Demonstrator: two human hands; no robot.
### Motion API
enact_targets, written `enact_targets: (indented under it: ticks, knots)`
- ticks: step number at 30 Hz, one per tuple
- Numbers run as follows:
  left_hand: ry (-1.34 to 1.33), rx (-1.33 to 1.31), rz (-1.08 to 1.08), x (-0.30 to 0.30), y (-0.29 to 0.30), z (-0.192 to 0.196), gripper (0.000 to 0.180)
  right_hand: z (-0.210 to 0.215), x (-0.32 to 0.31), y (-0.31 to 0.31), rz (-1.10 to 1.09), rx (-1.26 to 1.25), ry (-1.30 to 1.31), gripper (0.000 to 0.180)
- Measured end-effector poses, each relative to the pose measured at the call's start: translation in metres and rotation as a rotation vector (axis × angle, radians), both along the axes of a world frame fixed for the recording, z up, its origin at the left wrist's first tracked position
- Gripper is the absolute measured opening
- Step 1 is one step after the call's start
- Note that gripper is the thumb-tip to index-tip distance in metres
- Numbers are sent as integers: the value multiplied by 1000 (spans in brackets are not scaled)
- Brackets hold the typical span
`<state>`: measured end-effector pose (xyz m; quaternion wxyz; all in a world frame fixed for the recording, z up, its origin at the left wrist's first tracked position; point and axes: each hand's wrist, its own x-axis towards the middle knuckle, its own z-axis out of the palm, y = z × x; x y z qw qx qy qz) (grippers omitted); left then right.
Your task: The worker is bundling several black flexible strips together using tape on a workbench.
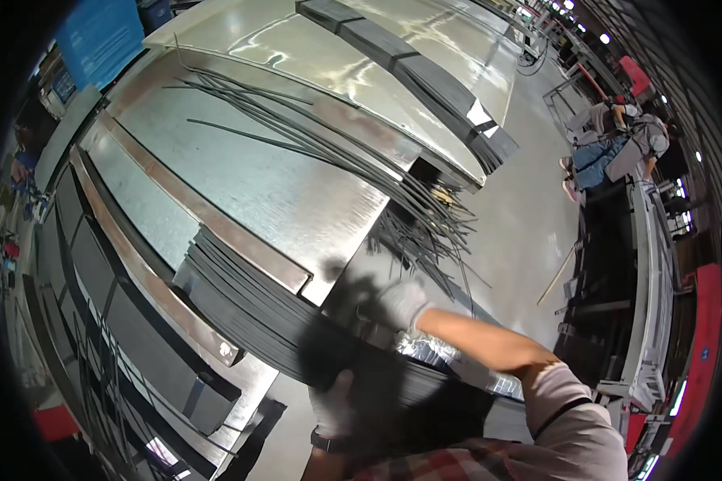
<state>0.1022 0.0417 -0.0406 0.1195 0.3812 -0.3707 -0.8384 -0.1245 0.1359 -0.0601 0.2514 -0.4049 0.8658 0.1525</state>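
A stack of long, flat dark grey strips runs from the metal bench down to the lower middle, close to my body. My left hand, in a white glove, is at the stack's near edge; its thumb lies up against the strips and the other fingers are hidden. My right hand, also in a white glove, is above the far side of the stack. It is smeared by motion, with a dark blur beside its fingers, so what it holds, if anything, cannot be made out. A dark shadow falls across the strips between both hands.
Thin dark rods lie across the metal bench, their ends sticking out past its right edge. Behind, a strapped bundle of dark strips rests on a shiny sheet. More grey strips lie at left. A person sits at far right.
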Motion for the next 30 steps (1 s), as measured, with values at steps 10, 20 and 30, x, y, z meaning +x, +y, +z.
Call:
enact_targets:
  ticks: [10,20,30]
  knots:
    - [89,-379,69,-8,2,29,57,87,25,-8,102,-457,-520,83]
    - [-40,-425,-287,1,7,6,48,51,14,-12,142,-140,-554,104]
    - [9,-149,-11,0,-7,-9,50,44,15,-12,44,-309,-700,87]
